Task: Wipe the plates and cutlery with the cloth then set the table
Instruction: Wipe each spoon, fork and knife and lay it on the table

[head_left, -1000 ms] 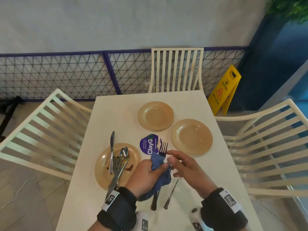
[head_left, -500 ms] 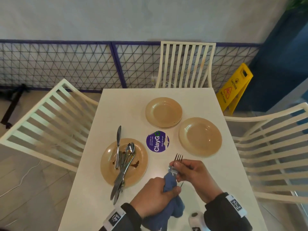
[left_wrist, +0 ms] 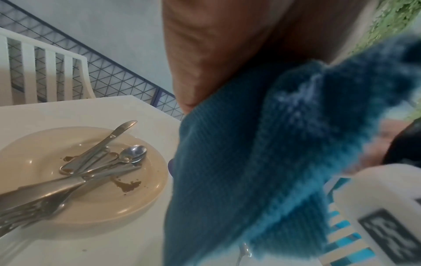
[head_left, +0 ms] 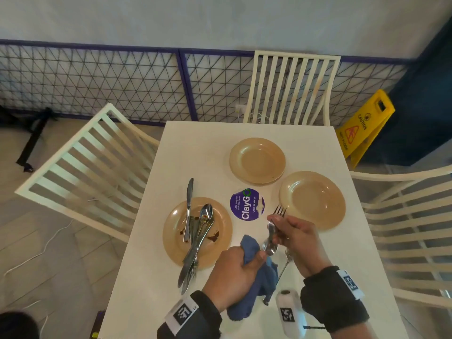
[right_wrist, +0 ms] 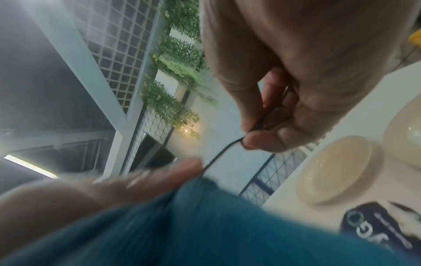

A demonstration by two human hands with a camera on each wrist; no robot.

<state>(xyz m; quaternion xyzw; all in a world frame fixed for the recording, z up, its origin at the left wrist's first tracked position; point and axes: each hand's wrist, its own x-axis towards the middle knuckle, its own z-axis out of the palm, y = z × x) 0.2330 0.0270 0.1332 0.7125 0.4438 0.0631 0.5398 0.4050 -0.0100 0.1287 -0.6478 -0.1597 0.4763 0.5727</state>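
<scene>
Left of the hands, a stained plate [head_left: 176, 237] holds piled cutlery [head_left: 195, 237]. Two bare plates [head_left: 257, 160] lie beyond. Right hand [head_left: 296, 237] grips a fork [head_left: 276, 225], tines away; left hand [head_left: 234, 274] clutches the blue cloth [head_left: 256, 282] at its handle, above the desk [head_left: 151, 277].

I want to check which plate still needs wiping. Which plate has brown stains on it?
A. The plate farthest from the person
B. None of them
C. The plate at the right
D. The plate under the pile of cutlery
D: the plate under the pile of cutlery shows brown smears, also clear in the left wrist view; the other two look clean.
</scene>
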